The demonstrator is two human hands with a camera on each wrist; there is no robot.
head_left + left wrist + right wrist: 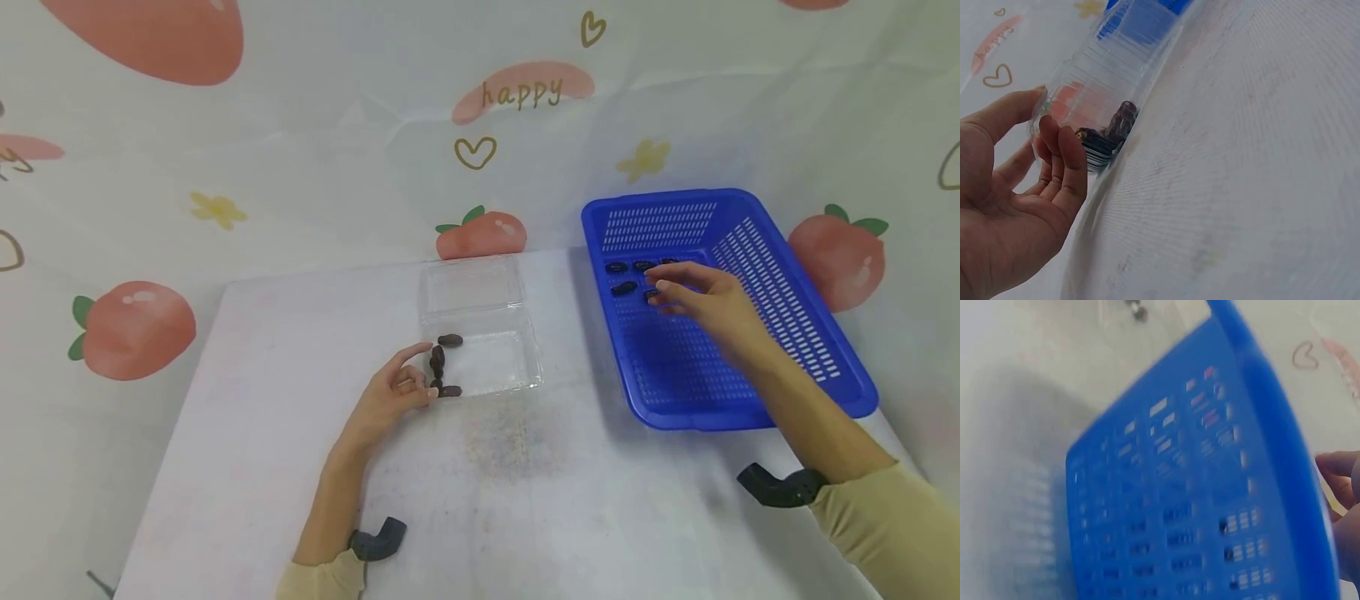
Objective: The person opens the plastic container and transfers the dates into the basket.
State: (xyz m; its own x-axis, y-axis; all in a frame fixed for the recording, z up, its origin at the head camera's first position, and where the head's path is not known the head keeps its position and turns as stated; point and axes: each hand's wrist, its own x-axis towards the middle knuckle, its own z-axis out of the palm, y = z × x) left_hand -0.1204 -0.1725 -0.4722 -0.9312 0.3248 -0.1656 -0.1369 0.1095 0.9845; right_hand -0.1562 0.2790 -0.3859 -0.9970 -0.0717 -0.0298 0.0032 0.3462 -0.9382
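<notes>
A clear plastic clamshell box [491, 363] lies with its lid [471, 285] folded back. Several dark brown dates [450, 341] sit along its left side and front left corner. My left hand [384, 407] holds the box by its left edge, index finger near the back and thumb at the front corner; in the left wrist view its fingers [1072, 164] curve at the clear wall. Over the blue plastic basket [750, 422], my right hand [708, 302] reaches with bent fingers, a gap between index finger and thumb. Several dates [624, 288] lie beneath and beside its fingertips.
The basket stands right of the box, its slotted wall [1166, 434] close to the right wrist. A white table [300, 333] carries both. Behind it hangs a white cloth [337, 183] printed with fruit, hearts and flowers.
</notes>
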